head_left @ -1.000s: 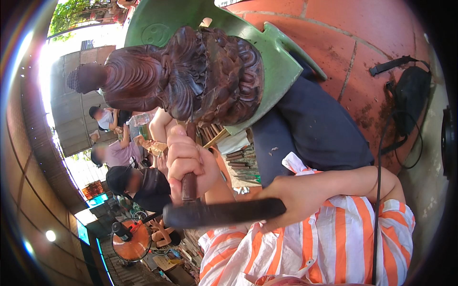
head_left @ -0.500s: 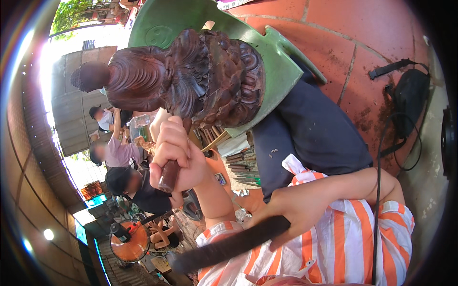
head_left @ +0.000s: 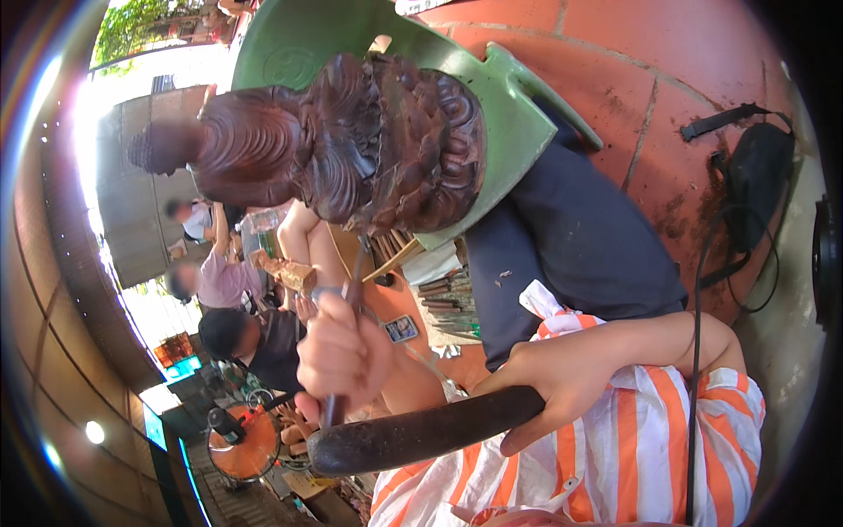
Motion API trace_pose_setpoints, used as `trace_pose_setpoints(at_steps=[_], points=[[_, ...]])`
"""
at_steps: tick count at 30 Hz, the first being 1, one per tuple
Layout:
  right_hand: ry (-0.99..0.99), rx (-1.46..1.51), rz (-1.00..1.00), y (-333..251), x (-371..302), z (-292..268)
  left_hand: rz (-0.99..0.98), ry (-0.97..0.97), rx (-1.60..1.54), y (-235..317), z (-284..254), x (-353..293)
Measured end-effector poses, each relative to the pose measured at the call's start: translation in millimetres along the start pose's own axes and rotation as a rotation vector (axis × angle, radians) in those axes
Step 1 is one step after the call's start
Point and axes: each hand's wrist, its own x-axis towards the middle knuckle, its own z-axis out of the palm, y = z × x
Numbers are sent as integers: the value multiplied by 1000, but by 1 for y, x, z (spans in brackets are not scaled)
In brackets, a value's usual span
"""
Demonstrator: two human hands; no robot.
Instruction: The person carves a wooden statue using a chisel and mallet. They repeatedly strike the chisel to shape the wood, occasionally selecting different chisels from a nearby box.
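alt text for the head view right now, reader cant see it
A person's left hand grips a thin chisel-like tool pointing toward a dark carved seated figure on a green plastic chair. The right hand holds a dark, slightly curved club, its far end near the tool's handle. Other people appear at picture left.

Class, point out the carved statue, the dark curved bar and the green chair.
Carved statue [head_left: 329, 149]: head view, robe folds.
Dark curved bar [head_left: 426, 432]: head view, mid-length.
Green chair [head_left: 518, 149]: head view, surface beside statue's base.
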Motion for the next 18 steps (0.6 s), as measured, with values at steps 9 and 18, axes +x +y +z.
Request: trace_pose_setpoints(at_steps=[9,18], points=[[14,-71,19,1,2,-8,-21,1,99,-33,-23,2],[1,-105,44,8,6,-7,31,52,223,-41,-19,3]])
